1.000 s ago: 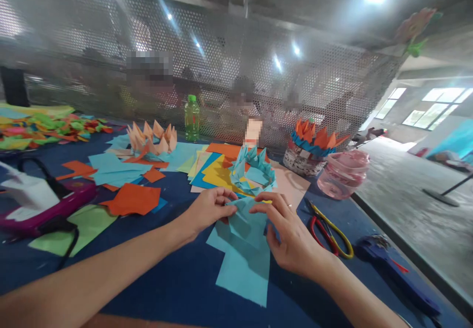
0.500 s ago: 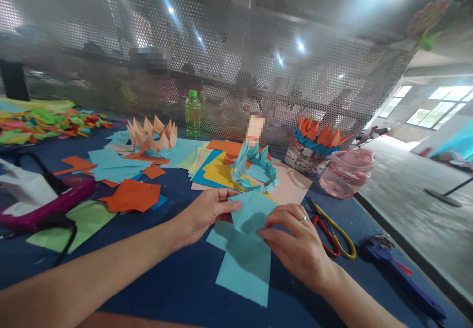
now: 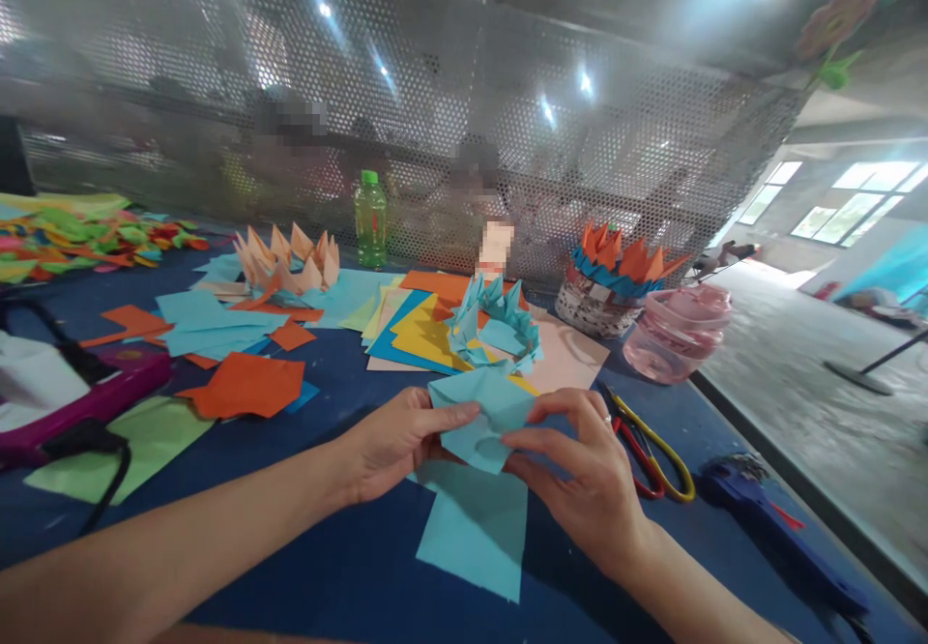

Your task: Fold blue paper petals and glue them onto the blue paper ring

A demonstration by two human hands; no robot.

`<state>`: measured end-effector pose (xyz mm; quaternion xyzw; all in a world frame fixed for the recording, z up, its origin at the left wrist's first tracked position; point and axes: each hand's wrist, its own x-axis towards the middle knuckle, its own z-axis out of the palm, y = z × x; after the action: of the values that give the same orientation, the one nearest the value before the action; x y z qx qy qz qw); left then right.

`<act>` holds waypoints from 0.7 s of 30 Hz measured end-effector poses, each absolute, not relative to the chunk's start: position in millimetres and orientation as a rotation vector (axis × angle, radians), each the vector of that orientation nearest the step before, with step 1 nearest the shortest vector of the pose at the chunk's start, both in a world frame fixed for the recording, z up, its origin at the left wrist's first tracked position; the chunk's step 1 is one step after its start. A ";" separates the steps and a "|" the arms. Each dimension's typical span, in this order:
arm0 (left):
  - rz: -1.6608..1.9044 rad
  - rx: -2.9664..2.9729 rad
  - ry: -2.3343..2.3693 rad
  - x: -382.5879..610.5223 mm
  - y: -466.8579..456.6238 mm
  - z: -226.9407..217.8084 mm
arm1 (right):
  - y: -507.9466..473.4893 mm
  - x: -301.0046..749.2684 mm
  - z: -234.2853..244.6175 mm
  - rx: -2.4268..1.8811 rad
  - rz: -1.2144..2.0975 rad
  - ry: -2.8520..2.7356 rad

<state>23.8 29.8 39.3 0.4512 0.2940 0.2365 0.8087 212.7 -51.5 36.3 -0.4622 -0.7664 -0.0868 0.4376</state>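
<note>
Between my two hands is a light-blue sheet of paper [image 3: 475, 446], creased and slightly bent. My left hand [image 3: 402, 436] pinches its left side, thumb on top and fingers beneath. My right hand [image 3: 580, 455] grips the right side with thumb and fingertips. Below it on the table lie more light-blue paper pieces [image 3: 475, 538]. Just beyond stands a ring of folded light-blue paper points [image 3: 464, 339], partly overlapped by the held sheet.
Scissors [image 3: 671, 470] and a blue-handled tool [image 3: 783, 538] lie to the right, near a pink plastic jar [image 3: 674, 339]. Left are a purple power strip [image 3: 94, 397], orange paper [image 3: 250, 385] and a peach folded-paper ring [image 3: 290, 272]. A green bottle [image 3: 371, 223] stands behind.
The light-blue sheet has been lifted and tilted up off the other pieces. My left thumb now lies across its top, and my right fingers have closed on its right edge.
</note>
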 end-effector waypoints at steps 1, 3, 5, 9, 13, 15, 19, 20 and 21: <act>0.506 0.957 0.629 23.8 29.7 39.9 | -51.0 212.7 35.7 -1.175 -0.174 -1.867; 0.525 0.952 0.628 23.7 29.1 40.6 | -50.2 212.4 34.2 -1.214 -0.080 -1.811; 0.552 0.960 0.620 23.5 28.4 40.2 | -49.7 211.6 32.8 -1.255 0.029 -1.767; 0.552 0.993 0.575 23.1 27.7 37.1 | -49.4 207.7 31.9 -1.342 0.274 -1.665; 0.545 1.031 0.558 23.3 25.5 36.8 | -49.3 202.9 33.1 -1.351 0.370 -1.588; 0.541 1.045 0.565 23.4 23.7 38.5 | -49.4 201.2 33.5 -1.344 0.383 -1.593; 0.547 1.081 0.569 23.0 21.4 40.8 | -50.1 199.5 33.8 -1.342 0.335 -1.637; 0.544 1.094 0.576 22.9 21.1 40.6 | -50.2 199.2 33.9 -1.345 0.320 -1.638; 0.542 1.109 0.583 22.9 20.8 40.0 | -50.4 198.9 33.9 -1.348 0.311 -1.637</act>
<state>22.9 20.8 40.0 0.5126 0.2693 0.2506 0.7758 198.9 -50.4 33.9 -0.5522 -0.6704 0.1275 0.4789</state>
